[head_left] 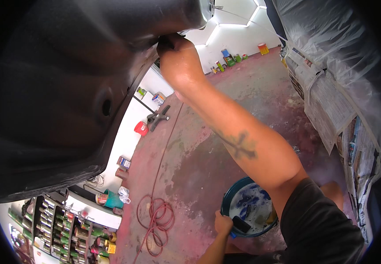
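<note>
A large dark curved panel (67,66), like a vehicle body part, fills the upper left, with an oval hole in it. My right hand (179,59) is raised against its lower edge, wrist bent. Its fingers lie in shadow at the panel, so whatever they hold or touch is hidden. Below, my left hand (223,223) is at the left rim of a dark teal bucket (226,200), its fingers closed around a black rectangular block (241,224). Inside the bucket are foamy water (261,207) and a blue cloth-like thing (248,203).
Newspaper (327,105) and clear plastic sheeting (331,39) cover a surface at the right. A red hose (155,224) lies coiled on the stained floor (190,163). Cans (229,60) line the far wall; a red bucket (141,128) and bottle racks (60,229) are at left.
</note>
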{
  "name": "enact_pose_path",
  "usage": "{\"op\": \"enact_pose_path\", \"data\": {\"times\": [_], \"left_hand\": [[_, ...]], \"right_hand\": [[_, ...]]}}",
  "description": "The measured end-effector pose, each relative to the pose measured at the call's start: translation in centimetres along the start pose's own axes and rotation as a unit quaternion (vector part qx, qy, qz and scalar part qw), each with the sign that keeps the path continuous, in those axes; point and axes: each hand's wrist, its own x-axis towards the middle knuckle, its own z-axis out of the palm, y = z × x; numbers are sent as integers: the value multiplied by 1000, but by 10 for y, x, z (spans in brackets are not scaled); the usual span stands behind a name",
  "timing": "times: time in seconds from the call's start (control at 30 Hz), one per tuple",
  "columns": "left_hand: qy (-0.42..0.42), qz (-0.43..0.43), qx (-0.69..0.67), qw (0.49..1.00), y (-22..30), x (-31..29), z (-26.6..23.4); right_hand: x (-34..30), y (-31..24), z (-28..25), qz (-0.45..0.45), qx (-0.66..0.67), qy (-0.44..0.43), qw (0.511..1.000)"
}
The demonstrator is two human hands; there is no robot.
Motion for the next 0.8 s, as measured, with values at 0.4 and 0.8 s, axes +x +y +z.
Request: {"op": "enact_pose_path", "data": {"times": [0.4,0.8], "left_hand": [[13,-45,14,999,-1,1,-3],[24,-26,21,999,-9,3,-5]], "right_hand": [[-33,-18,-5,-115,-80,-61,988],[-88,110,-85,118,-95,-14,988]]}}
